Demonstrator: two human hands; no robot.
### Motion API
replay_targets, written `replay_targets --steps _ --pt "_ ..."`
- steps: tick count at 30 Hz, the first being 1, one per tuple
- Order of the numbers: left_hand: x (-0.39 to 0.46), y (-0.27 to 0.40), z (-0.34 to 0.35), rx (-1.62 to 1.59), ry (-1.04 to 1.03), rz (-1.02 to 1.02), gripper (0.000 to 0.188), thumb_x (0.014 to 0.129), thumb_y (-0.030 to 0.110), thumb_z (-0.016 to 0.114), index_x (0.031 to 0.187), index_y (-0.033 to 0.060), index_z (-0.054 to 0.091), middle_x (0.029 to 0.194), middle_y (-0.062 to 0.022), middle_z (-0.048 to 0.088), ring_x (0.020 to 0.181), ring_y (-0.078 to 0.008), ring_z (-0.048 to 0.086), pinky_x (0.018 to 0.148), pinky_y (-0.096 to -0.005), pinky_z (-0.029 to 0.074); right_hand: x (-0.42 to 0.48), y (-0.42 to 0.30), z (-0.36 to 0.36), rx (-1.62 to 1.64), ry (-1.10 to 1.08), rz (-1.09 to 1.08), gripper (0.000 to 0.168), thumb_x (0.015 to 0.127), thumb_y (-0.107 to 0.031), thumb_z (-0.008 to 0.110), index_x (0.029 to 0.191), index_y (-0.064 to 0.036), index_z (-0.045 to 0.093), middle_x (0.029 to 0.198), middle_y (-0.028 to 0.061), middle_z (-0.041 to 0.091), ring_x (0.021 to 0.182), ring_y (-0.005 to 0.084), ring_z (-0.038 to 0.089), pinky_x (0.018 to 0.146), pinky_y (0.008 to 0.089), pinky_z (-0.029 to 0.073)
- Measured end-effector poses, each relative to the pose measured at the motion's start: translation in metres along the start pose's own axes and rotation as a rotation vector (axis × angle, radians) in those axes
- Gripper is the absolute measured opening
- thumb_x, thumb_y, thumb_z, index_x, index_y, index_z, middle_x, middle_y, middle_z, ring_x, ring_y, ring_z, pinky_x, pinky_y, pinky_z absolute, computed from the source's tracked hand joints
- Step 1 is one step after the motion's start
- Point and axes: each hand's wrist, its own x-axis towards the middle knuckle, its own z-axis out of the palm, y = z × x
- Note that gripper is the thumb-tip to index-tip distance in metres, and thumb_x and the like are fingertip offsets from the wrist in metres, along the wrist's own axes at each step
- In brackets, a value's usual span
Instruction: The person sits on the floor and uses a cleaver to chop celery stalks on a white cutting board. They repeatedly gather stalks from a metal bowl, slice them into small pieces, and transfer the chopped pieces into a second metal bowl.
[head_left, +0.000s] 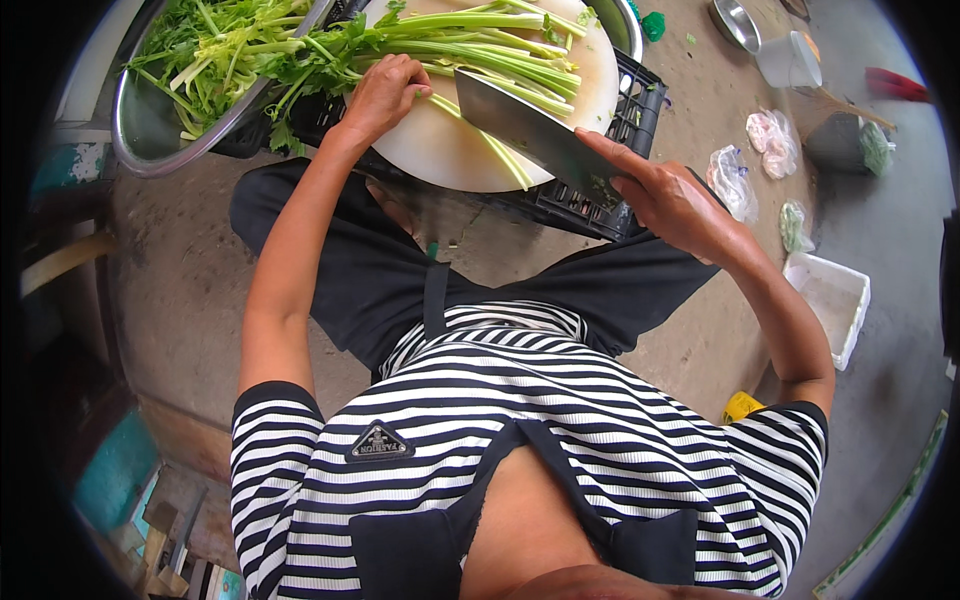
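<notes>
My left hand (390, 91) grips a thin celery stalk (495, 150) near its leafy end, over a round white cutting board (427, 154). In my right hand (667, 191) is a broad metal cleaver (536, 131), its handle mostly hidden by the fingers and the index finger stretched along the blade. The blade slants across the board, over the held stalk and close to the other stalks. A bunch of celery (502, 60) lies on the board's far part, its leaves pointing left. Beneath the board stands a black plastic crate (637, 97).
To the left, a metal basin (139, 161) holds celery leaves (217, 52). Another metal bowl (630, 22) shows behind the board. Rightward on the floor are plastic bags (731, 184), a white foam box (829, 307), a white bucket (787, 60) and a dark bucket (832, 142).
</notes>
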Motion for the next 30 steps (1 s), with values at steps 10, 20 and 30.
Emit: replay_targets --steps 10,20,30 --pt "0.001 -0.003 -0.001 0.013 0.044 -0.009 0.008 0.085 0.007 0.071 0.089 0.0029 0.065 0.088 -0.0109 0.062 0.091 -0.0313 0.06 0.082 -0.042 0.048 -0.083 0.004 0.003 0.066 -0.103 0.262 0.072 0.096 0.004 0.054 0.159 -0.024 0.034 0.084 0.0226 0.065 0.061 0.034 0.059 0.062 0.0326 0.049" --pt "0.011 0.004 0.016 0.158 0.367 -0.003 0.009 0.084 0.006 0.072 0.089 0.0058 0.064 0.092 -0.0101 0.062 0.092 -0.033 0.058 0.08 -0.0434 0.048 -0.082 0.017 0.006 0.294 0.034 0.278 0.069 0.099 0.001 0.052 0.159 -0.028 0.035 0.077 0.0167 0.064 0.057 0.0231 0.054 0.064 0.0341 0.05" --pt "0.071 0.003 -0.012 0.375 0.396 0.123 0.023 0.08 0.017 0.08 0.099 0.0113 0.069 0.101 -0.0059 0.063 0.1 -0.0279 0.059 0.085 -0.0419 0.048 -0.042 0.026 0.012 0.288 -0.04 0.165 0.068 0.101 -0.008 0.052 0.16 -0.033 0.03 0.067 0.0182 0.057 0.055 0.0266 0.056 0.061 0.0414 0.049"
